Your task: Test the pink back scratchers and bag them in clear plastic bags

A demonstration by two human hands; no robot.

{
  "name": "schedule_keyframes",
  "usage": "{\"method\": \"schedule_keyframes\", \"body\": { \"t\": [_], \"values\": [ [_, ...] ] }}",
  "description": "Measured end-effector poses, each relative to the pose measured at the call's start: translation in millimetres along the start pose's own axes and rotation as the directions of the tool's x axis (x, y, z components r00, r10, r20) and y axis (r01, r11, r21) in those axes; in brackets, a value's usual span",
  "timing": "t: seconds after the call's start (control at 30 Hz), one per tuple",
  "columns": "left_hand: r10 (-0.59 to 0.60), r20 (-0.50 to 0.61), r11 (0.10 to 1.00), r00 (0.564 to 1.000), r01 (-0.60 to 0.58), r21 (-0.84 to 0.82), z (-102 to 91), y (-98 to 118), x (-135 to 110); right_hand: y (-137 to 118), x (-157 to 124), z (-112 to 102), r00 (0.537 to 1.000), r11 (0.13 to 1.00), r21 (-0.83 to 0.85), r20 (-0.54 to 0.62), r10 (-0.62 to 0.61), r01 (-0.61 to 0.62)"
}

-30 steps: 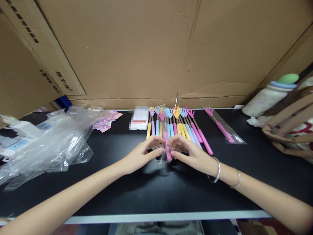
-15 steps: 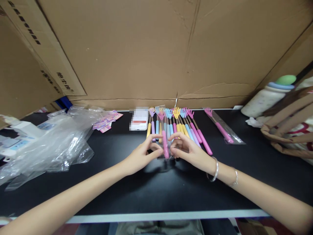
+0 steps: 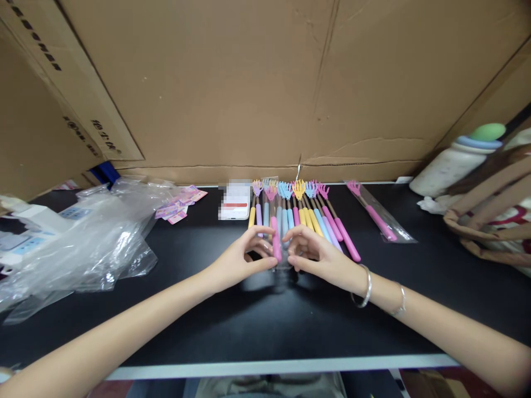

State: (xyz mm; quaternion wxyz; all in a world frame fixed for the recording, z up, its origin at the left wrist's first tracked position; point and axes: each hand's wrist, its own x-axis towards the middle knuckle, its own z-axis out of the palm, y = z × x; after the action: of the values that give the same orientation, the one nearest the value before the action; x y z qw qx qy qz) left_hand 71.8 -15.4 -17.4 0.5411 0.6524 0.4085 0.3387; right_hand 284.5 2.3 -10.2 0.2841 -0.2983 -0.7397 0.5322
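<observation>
A pink back scratcher [image 3: 276, 246] lies in a clear plastic bag [image 3: 284, 265] between my hands, its claw end pointing away from me. My left hand [image 3: 236, 257] curls in from the left, thumb and fingers closed at the pink handle through the bag. From the other side, my right hand [image 3: 326, 251] pinches the bag's right edge; its exact fingertip hold is partly hidden. Just beyond my fingers, several back scratchers [image 3: 299, 190] with yellow, purple, blue and pink handles lie side by side, partly covered by my hands.
One bagged pink back scratcher [image 3: 380, 222] lies apart on the right. Clear plastic bags [image 3: 103, 237] heap at the left, beside pink-purple cards [image 3: 180, 204] and a phone [image 3: 237, 202]. A bottle [image 3: 456, 166] and a brown-handled bag [image 3: 477, 221] stand right. Cardboard [image 3: 249, 83] rises behind.
The pink handle between my hands has slid slightly up and to the left within the bag. Both hands stay nearly in place, with small finger shifts.
</observation>
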Motion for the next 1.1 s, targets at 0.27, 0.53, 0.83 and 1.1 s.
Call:
{"method": "schedule_keyframes", "body": {
  "t": [0.27,0.53,0.83,1.1],
  "values": [
    [0.072,0.035,0.978,0.997,-0.078,0.194,-0.7,4.2,-4.3,-5.8,-2.7,-0.3,0.998,0.972,-0.228,0.02,-0.052,0.055],
    [0.15,0.036,0.914,0.988,-0.153,0.376,-2.5,3.6,-3.9,-6.0,-3.0,-2.2,0.983,0.886,-0.428,0.044,-0.18,0.181],
    [0.225,0.016,0.776,0.974,-0.189,0.602,-4.0,-0.3,-5.9,0.1,-6.4,-4.8,0.978,0.737,-0.649,0.055,-0.2,0.187],
    [0.322,0.018,0.575,0.946,-0.211,0.791,-4.0,6.0,-9.2,-13.2,-6.5,-3.9,0.946,0.555,-0.786,0.111,-0.304,0.271]
  ]
}}
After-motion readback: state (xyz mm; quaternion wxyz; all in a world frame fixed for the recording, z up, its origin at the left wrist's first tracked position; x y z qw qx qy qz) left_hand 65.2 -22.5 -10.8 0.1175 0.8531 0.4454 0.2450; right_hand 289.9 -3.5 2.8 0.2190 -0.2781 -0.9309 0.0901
